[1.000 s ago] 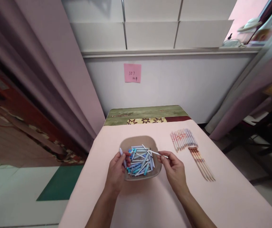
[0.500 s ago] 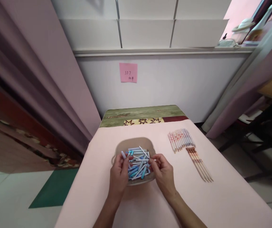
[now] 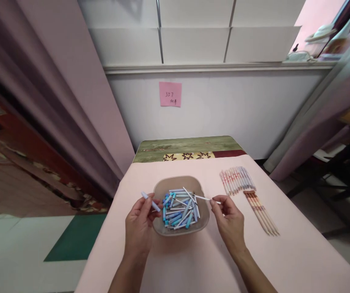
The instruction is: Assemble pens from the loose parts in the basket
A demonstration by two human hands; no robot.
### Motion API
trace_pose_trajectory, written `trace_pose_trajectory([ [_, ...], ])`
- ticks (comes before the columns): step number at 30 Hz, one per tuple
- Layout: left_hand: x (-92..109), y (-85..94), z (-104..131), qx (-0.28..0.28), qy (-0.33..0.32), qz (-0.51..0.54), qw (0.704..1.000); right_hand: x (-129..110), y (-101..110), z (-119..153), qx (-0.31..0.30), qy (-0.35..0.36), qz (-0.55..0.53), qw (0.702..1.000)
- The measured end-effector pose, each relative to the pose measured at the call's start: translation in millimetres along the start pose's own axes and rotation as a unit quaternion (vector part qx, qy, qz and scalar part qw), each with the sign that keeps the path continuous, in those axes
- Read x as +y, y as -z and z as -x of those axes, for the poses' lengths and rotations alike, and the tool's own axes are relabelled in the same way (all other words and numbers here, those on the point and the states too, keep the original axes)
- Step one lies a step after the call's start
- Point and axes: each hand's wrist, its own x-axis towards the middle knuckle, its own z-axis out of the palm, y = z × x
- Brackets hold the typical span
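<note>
The left hand (image 3: pixel 139 221) grasps a lavender tube (image 3: pixel 150 201) between thumb and fingers, the tube slanting, its upper end pointing away from the wearer and to the left. The right hand (image 3: pixel 230 217) pinches a thin white stick (image 3: pixel 203 197) near one end; the other end reaches over the container (image 3: pixel 204 213). The two held pieces are well apart. The container, grey-beige with rounded corners, rests on the pale pink cover (image 3: pixel 187 266) of the bench (image 3: pixel 193 143) and holds a jumble of blue, teal and lavender tubes (image 3: pixel 188 219) with thin white sticks lying among them. To the right of the container, a row of printed pens (image 3: pixel 237 181) lies side by side; just nearer the wearer lies a group of beige pens (image 3: pixel 262 212) with brown ends. Beyond the bench, a pink note (image 3: pixel 170 94), handwritten "357" with further characters below, is on the white wall (image 3: pixel 217 106).
</note>
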Motion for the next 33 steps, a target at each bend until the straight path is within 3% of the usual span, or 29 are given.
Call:
trace_pose_trajectory([
  [6, 2.1, 2.8, 4.5, 0.004, 0.044, 0.038, 0.998, -3.5, -3.5, -1.2, -0.025, 0.028, 0.031, 0.999],
  [12, 8.8, 5.6, 3.2, 0.000, -0.010, 0.010, 1.000, -12.9, -2.8, -1.5, -0.051, 0.033, 0.052, 0.997],
  [18, 15.4, -6.6, 1.6, -0.088, 0.004, -0.042, 0.995, -25.1, -5.2, -13.8, -0.099, -0.021, -0.032, 0.994],
  [22, 17.2, -17.7, -0.9, -0.109, 0.037, -0.051, 0.992, -38.8, -5.1, -28.8, -0.104, -0.014, -0.079, 0.991],
  [25, 23.3, -19.1, -7.5, -0.092, 0.070, 0.009, 0.993, -48.3, -3.1, -36.9, -0.088, 0.005, -0.091, 0.992],
  [29, 32.1, -17.7, -16.8, -0.007, 0.131, 0.118, 0.984, -55.5, -4.2, -39.1, -0.049, 0.031, -0.098, 0.993],
  [33, 26.8, -27.4, -14.7, 0.028, 0.205, 0.177, 0.962, -61.1, -12.1, -33.7, -0.007, 0.091, -0.104, 0.990],
])
